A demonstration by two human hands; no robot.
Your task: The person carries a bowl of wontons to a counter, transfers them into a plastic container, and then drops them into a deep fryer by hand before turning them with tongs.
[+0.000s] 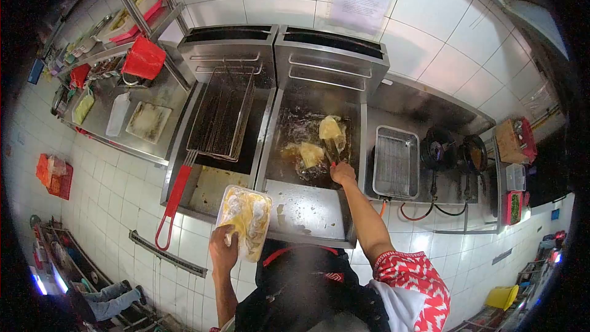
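My left hand (222, 249) grips the near left edge of a white tray (267, 208), which is tilted beside the fryer's front and carries pale yellow and floury white food (243, 212). In my right hand (343, 173) are dark tongs (332, 149), reaching down into the right-hand fryer (289, 190). Their tips meet a folded yellow piece of food (330, 127) in the dark bubbling oil. A second yellow piece (311, 155) floats nearer to me, left of the tongs.
A wire fry basket (221, 117) with a red handle (177, 190) rests over the left fryer. To the right are a rack-lined metal tray (396, 161) and dark pans (439, 147). On the left counter lie a square tray (149, 122) and a red bucket (144, 57).
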